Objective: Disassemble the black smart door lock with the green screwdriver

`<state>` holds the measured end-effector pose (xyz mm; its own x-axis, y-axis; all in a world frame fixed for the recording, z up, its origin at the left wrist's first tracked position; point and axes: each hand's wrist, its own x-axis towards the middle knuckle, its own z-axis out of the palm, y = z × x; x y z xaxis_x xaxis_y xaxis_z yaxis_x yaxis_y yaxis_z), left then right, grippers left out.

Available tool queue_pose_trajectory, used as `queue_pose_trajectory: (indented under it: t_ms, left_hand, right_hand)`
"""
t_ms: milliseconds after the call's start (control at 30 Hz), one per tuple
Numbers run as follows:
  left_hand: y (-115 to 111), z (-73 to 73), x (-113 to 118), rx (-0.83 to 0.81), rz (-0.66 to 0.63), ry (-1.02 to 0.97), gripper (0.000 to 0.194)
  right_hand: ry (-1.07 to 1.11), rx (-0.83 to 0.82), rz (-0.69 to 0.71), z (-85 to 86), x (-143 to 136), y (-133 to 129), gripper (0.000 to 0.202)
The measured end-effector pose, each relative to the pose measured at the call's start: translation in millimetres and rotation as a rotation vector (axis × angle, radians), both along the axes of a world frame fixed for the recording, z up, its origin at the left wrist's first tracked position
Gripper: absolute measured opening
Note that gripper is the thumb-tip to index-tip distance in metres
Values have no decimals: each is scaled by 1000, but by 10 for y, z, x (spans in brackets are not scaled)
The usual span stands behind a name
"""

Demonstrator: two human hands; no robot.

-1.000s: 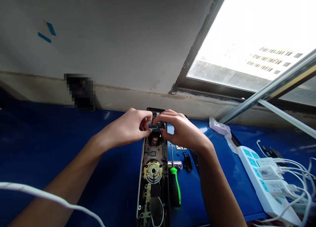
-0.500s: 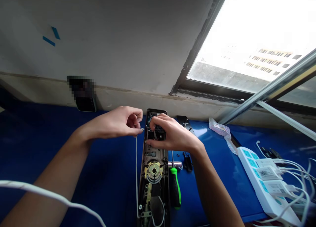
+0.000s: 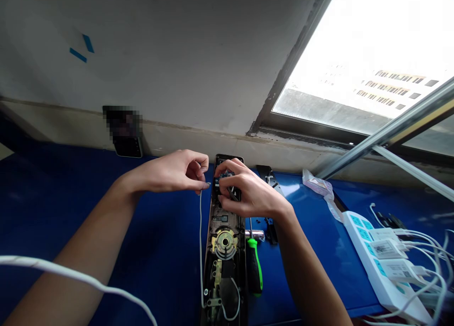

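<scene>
In the head view, an opened long, narrow lock housing (image 3: 226, 224) lies lengthwise before me, with a round brass-coloured part and metal pieces inside. My left hand (image 3: 189, 172) is left of its upper end, thumb and finger pinched on the tip of a thin white cable (image 3: 201, 241). That cable runs down along the housing's left edge. Over the upper end bends my right hand (image 3: 244, 186), its fingers curled by the circuit board (image 3: 217, 179). A dark strip shows between its thumb and fingers, but I cannot make out what it grips. The hand covers much of the board.
A green-and-black screwdriver (image 3: 254, 269) lies right of the housing, near small black parts (image 3: 271, 232) and a black plate (image 3: 265, 172). Further right are a plastic bag (image 3: 317, 183) and a white power strip (image 3: 369, 260) with chargers. A thick white cable (image 3: 81, 279) crosses the lower left.
The fingers of my right hand have drawn closer together above the board. My left hand keeps its pinch on the cable. The whole view has shifted slightly.
</scene>
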<state>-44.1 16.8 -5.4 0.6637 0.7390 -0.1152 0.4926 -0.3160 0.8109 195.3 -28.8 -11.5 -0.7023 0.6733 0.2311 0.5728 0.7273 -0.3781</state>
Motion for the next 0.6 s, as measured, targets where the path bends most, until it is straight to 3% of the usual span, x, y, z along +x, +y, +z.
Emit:
queue_pose_trajectory:
  t_ms: [167, 300, 467, 600]
  left_hand:
    - [-9, -21, 31, -10, -11, -38, 34]
    - [-31, -38, 143, 17, 23, -83, 36]
    - [-62, -77, 283, 1, 84, -107, 35]
    - [-76, -57, 304, 24, 136, -102, 37]
  right_hand:
    - [-32, 9, -19, -28, 9, 21, 31]
    - [-55, 2, -70, -24, 58, 32, 14]
    - [-57, -5, -134, -29, 101, 44, 29]
    - [-54, 9, -113, -28, 90, 51, 13]
